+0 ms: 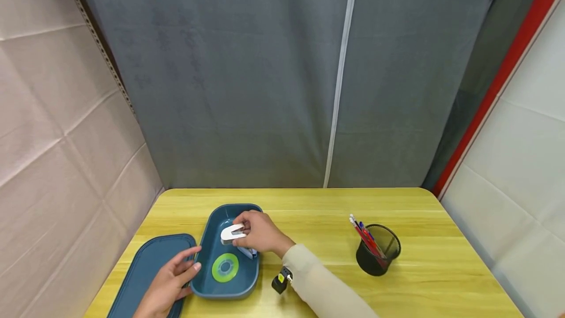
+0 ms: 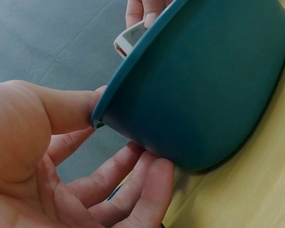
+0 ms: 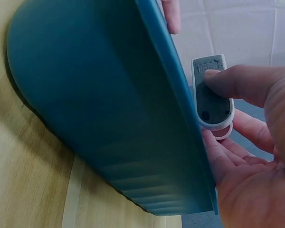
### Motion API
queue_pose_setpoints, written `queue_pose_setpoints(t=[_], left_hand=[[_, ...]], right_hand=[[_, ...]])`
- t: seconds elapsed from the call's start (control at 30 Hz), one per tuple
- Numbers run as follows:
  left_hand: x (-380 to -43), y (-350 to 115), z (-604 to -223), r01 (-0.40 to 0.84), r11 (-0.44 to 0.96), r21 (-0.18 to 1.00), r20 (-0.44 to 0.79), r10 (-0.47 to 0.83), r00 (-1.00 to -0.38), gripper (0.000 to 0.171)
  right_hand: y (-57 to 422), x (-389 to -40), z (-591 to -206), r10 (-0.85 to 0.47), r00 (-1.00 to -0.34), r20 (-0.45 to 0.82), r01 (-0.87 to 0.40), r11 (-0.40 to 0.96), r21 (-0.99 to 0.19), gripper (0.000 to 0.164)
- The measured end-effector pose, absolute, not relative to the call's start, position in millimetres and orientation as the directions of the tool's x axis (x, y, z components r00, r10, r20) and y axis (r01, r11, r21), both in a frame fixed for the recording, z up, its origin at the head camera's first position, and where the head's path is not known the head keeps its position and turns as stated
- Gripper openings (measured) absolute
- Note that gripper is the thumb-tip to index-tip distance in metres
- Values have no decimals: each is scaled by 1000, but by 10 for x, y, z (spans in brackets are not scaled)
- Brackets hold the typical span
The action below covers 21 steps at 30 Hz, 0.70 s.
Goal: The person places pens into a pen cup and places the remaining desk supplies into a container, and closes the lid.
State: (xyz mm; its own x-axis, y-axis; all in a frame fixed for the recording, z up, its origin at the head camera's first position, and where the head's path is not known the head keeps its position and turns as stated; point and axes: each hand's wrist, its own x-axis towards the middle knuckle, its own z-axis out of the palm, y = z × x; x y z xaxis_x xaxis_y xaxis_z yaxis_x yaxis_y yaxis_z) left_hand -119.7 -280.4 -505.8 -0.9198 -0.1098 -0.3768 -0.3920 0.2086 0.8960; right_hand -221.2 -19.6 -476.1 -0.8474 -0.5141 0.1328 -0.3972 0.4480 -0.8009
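My right hand (image 1: 265, 233) grips a small white stapler (image 1: 228, 233) over the blue box (image 1: 229, 296). In the right wrist view the thumb presses on the stapler's grey underside (image 3: 213, 102), with fingers behind it. Inside the box lie a green tape roll (image 1: 216, 268) and a bluish item (image 1: 248, 252), partly covered by the right hand. At the box's left side, my left hand (image 1: 166, 281) holds its edge. The left wrist view shows the thumb at the rim (image 2: 115, 85) and fingers against the outer wall (image 2: 204, 95).
A flat blue lid (image 1: 147, 269) lies left of the box, partly under the left hand. To the right stands a black mesh pen cup (image 1: 372, 263) with several pens and pencils (image 1: 368, 239). A grey curtain (image 1: 247, 87) hangs behind the yellow wooden table (image 1: 318, 225).
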Motion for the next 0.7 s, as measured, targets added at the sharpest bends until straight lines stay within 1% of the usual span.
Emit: queue_pose_setpoints(t=[0.13, 0.3, 0.6, 0.7], left_hand=[[-1197, -2800, -5055, -391, 206, 897, -376, -110, -920, 65], [-1193, -2798, -5057, -392, 205, 897, -375, -119, -919, 64], [-1212, -2825, -5084, -389, 216, 895, -379, -90, -921, 70], [-1212, -2822, -5082, -395, 210, 894, -383, -97, -919, 68]], right_hand=[[-229, -2229, -4758, -498, -861, 101, -375, 489, -788, 41], [-269, -2253, -4747, -490, -869, 72, -350, 505, -789, 38], [-275, -2257, -4738, -475, -878, 62, -339, 525, -780, 38], [-276, -2258, -4745, -469, -881, 61, -339, 536, -773, 37]])
